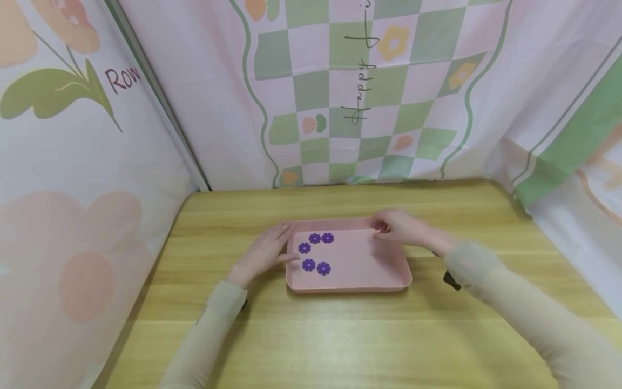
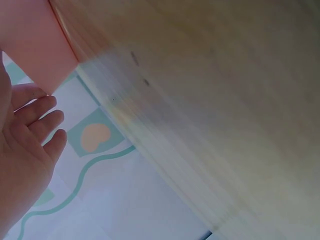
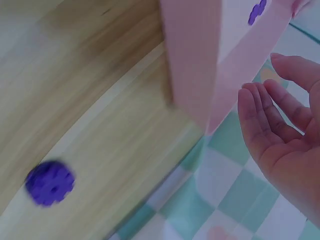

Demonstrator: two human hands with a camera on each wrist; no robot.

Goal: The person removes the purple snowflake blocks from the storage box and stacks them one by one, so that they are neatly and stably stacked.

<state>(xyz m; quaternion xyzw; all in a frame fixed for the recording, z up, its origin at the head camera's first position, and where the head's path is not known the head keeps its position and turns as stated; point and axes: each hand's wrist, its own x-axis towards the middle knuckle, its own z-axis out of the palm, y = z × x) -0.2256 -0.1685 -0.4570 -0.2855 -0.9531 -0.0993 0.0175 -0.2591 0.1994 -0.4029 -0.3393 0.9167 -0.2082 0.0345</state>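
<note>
A pink tray (image 1: 359, 287) holds several purple flower-shaped pieces (image 1: 308, 265) toward its left side. My left hand (image 1: 262, 251) is at the tray's left wall, its fingers extended by the back left corner and its thumb reaching over the rim. In the left wrist view, the fingers of that hand lie near the tray's corner. My right hand (image 1: 400, 226) hovers by the back right corner, fingers loosely bent. Nothing shows between its fingers in the right wrist view. Outside the tray, on the table, lies another purple flower-shaped piece (image 3: 50, 184), mostly hidden by my wrist in the head view.
The tray stands on a wooden table (image 1: 340, 346). Behind it hangs a curtain (image 1: 379, 156) with a green check pattern, and printed cloth (image 1: 97, 243) borders the left side too. More cloth (image 1: 559, 178) hangs along the right.
</note>
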